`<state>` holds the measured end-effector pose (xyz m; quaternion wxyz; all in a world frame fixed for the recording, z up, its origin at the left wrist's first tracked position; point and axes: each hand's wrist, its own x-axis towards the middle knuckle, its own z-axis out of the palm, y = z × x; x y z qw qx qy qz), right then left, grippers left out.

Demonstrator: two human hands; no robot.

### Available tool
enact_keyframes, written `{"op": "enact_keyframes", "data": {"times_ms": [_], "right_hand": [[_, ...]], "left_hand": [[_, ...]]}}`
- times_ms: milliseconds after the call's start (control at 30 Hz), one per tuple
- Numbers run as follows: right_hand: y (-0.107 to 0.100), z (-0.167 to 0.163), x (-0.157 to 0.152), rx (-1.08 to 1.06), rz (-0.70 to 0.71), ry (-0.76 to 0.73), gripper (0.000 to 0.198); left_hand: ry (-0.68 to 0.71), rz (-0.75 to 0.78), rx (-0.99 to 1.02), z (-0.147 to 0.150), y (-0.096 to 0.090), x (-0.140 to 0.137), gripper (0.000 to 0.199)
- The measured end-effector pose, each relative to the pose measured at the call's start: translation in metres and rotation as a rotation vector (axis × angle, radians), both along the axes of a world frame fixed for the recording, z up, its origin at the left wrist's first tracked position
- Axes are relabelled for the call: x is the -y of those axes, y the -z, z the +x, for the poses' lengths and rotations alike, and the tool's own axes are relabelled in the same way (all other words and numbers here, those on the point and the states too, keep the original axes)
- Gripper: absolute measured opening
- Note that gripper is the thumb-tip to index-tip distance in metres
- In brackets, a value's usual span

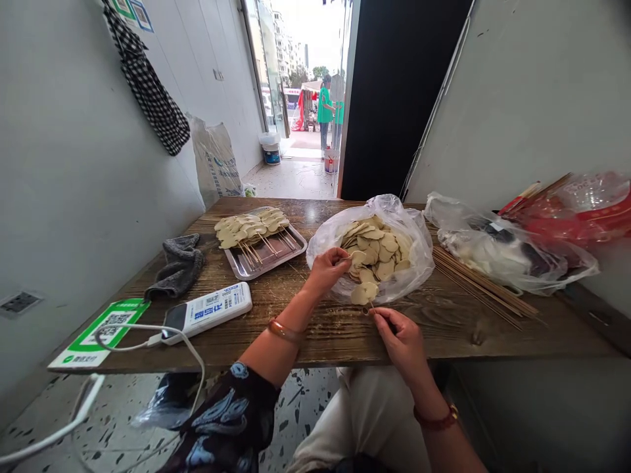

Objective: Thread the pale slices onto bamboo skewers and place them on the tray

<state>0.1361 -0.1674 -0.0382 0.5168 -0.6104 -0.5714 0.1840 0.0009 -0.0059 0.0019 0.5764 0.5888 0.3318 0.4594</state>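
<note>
A clear plastic bag (419,263) lies spread on the table, full of thin pale yellow round slices (382,240), which look like food. At its left side my left hand (326,270) is closed, thumb and fingertips pinching the edge of a pale slice (355,260). In front of the bag my right hand (401,335) is closed around the lower end of a thin wooden skewer (371,303). Pale slices (363,293) sit on the skewer's upper end. To the left, a metal tray (239,265) bears several skewers loaded with similar slices (251,226).
Bare skewers (480,286) lie to the right, beside another plastic bag (517,256). On the left are a grey cloth (176,266), a white power bank (210,310) with a cable and a green QR card (101,332). A person (325,108) stands outside the doorway.
</note>
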Motion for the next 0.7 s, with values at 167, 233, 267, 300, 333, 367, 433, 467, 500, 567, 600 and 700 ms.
{"op": "enact_keyframes", "data": {"times_ms": [167, 233, 267, 300, 333, 367, 433, 467, 500, 567, 600, 700], "right_hand": [[0.001, 0.000, 0.001, -0.028, -0.026, 0.022, 0.024], [0.001, 0.000, 0.001, -0.044, -0.027, 0.038, 0.024], [0.002, 0.000, 0.001, -0.053, -0.025, 0.046, 0.024], [0.002, 0.000, 0.001, -0.062, -0.021, 0.053, 0.024], [0.002, 0.000, 0.001, -0.071, -0.015, 0.058, 0.024], [0.002, 0.001, 0.001, -0.078, -0.011, 0.060, 0.024], [0.002, 0.001, 0.002, -0.083, -0.003, 0.056, 0.024], [0.002, 0.001, 0.002, -0.081, -0.001, 0.052, 0.024], [0.001, 0.001, 0.002, -0.077, 0.000, 0.049, 0.023], [0.001, 0.002, 0.003, -0.066, -0.005, 0.035, 0.023], [0.000, 0.002, 0.002, -0.063, -0.007, 0.027, 0.023], [-0.001, 0.001, 0.001, -0.059, -0.007, -0.003, 0.023]], "left_hand": [[0.152, 0.010, -0.045, 0.001, -0.001, 0.005, 0.025], [0.229, -0.019, -0.054, 0.001, -0.002, 0.007, 0.028], [0.256, -0.049, -0.043, 0.002, -0.001, 0.008, 0.031], [0.268, -0.084, -0.022, 0.002, -0.001, 0.008, 0.035], [0.267, -0.119, 0.006, 0.002, -0.001, 0.009, 0.039], [0.255, -0.150, 0.036, 0.003, 0.000, 0.009, 0.042], [0.241, -0.199, 0.091, 0.003, 0.001, 0.009, 0.044], [0.248, -0.223, 0.113, 0.004, 0.002, 0.010, 0.044], [0.272, -0.246, 0.128, 0.004, 0.002, 0.011, 0.044], [0.349, -0.286, 0.138, 0.004, 0.001, 0.013, 0.042], [0.383, -0.300, 0.138, 0.003, 0.000, 0.014, 0.041], [0.406, -0.341, 0.148, 0.002, -0.003, 0.017, 0.038]]}}
